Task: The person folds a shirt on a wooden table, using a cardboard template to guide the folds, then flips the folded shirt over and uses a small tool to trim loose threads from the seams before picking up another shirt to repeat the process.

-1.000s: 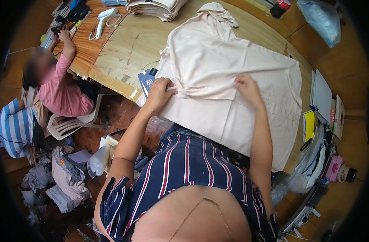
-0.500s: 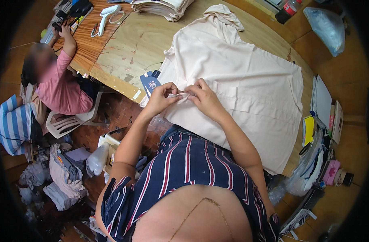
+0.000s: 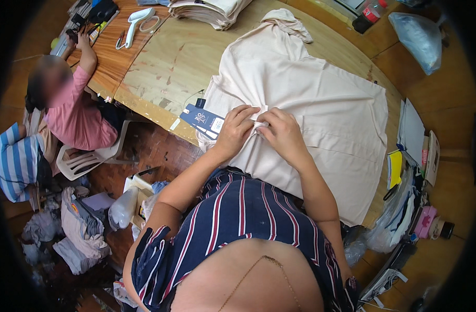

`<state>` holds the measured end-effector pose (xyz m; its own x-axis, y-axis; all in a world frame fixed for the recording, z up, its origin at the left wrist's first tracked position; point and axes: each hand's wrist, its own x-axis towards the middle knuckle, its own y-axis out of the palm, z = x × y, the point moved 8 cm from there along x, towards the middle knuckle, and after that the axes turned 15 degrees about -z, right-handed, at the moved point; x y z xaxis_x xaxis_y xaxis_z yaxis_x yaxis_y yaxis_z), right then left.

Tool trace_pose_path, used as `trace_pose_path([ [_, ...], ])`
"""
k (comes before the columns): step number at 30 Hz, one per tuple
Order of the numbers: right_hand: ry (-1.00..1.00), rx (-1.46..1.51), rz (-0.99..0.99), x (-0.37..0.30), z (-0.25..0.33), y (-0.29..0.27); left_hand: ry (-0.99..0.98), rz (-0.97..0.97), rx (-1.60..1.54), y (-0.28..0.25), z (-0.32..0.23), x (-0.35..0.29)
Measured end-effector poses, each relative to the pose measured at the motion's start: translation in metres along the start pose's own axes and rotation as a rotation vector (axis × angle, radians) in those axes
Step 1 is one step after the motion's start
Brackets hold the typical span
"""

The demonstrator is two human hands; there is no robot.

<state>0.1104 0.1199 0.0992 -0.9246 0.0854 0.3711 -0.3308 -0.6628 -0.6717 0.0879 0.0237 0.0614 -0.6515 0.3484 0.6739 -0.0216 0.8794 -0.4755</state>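
- Navy hang tag (image 3: 199,118): lies by the near edge of the table (image 3: 162,73), more of its face showing than half a second ago.
- Left hand (image 3: 236,133): fingertips pinching the front of the cream shirt (image 3: 347,104), farther right than before.
- Right hand (image 3: 282,134): pinching the same small fold, also shifted right; handling now seems farther along the front strip.
- The shirt lies spread on the table, creases running to the pinch.

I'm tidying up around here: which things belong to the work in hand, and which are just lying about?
Seems part of the work:
cream garment, pinched in the left hand and right hand
dark blue tag near the left hand

Apparently lying about:
white handheld tool
bottle with red cap
upper-right plastic bag
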Motion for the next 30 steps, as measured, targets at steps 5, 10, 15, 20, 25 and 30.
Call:
trace_pose_path([
  [5, -0.008, -0.097, -0.077, -0.003, -0.004, -0.036, -0.182, -0.008, -0.158, -0.023, 0.006, 0.023],
  [10, 0.04, 0.136, -0.131, -0.005, -0.012, -0.033, -0.407, 0.189, -0.38, -0.038, 0.018, 0.042],
  [15, 0.28, 0.337, -0.32, -0.005, -0.019, -0.035, -0.494, 0.103, -0.463, -0.049, 0.022, 0.051],
  [20, 0.321, 0.364, -0.307, -0.005, -0.019, -0.042, -0.602, 0.042, -0.499, -0.055, 0.025, 0.049],
  [25, 0.314, 0.367, -0.329, -0.007, -0.019, -0.05, -0.724, 0.113, -0.445, -0.05, 0.015, 0.054],
  [30, 0.376, 0.369, -0.299, -0.01, -0.018, -0.05, -0.784, 0.143, -0.498, -0.045, 0.023, 0.048],
])
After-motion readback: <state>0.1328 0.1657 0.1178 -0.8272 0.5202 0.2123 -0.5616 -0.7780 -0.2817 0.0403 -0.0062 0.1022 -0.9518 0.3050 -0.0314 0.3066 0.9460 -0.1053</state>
